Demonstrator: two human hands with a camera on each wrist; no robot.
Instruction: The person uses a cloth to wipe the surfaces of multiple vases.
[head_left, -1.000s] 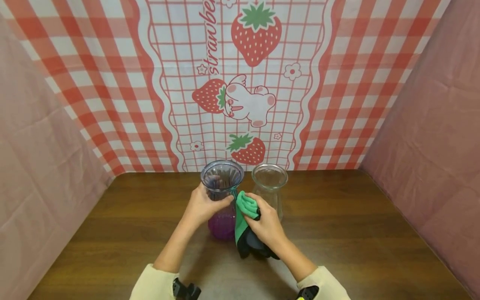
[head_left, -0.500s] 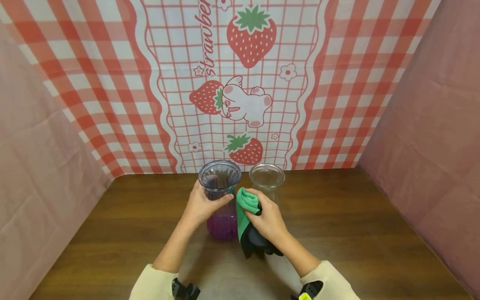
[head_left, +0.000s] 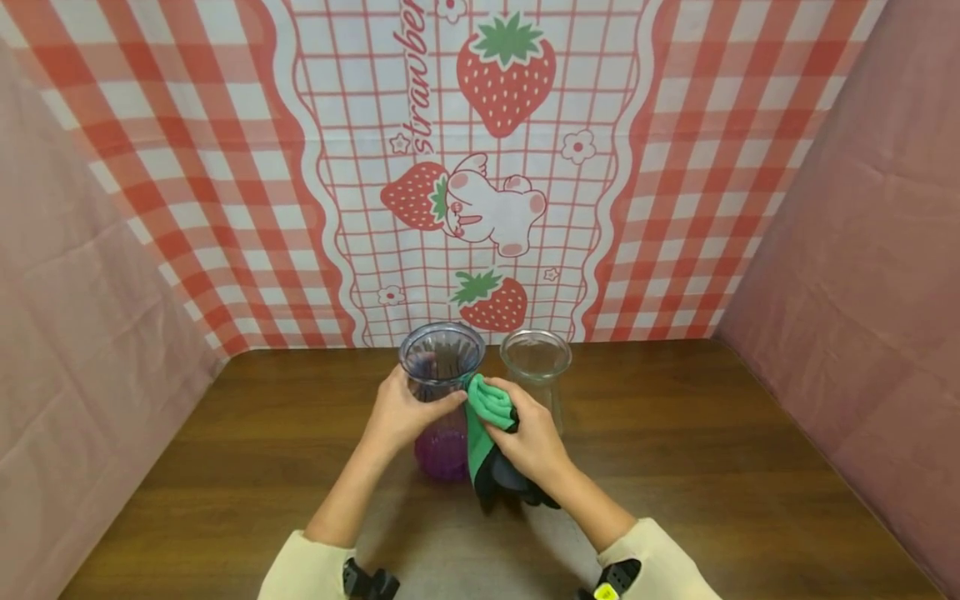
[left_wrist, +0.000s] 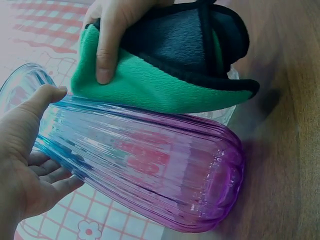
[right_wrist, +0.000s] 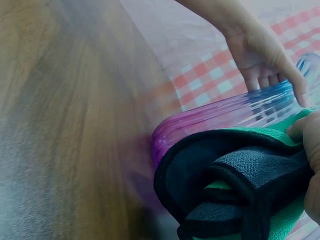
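Observation:
A ribbed glass vase (left_wrist: pixel 145 160), blue at the neck and purple at the base, stands upright on the table. My left hand (head_left: pixel 402 408) grips it round the neck, thumb on the near side and fingers behind. In my right hand (head_left: pixel 534 437) is a folded cloth (left_wrist: pixel 150 85), green on one face and dark grey on the other, with black edging. The cloth's green face lies against the vase's right side, just below the flared rim. Its dark end (right_wrist: pixel 200 165) hangs loose below the hand. Right behind the right hand stands a clear glass vase (head_left: pixel 536 354), its lower part mostly hidden.
The brown wooden table (head_left: pixel 660 467) runs to a red and white strawberry-print backdrop (head_left: pixel 495 200) at the back. Pink cloth walls (head_left: pixel 847 250) close off both sides. Black wrist straps (head_left: pixel 371 579) sit at the pale sleeves.
The right hand with the cloth first shifted slightly away from the purple vase, then came back against its upper side. The left hand keeps its grip on the neck.

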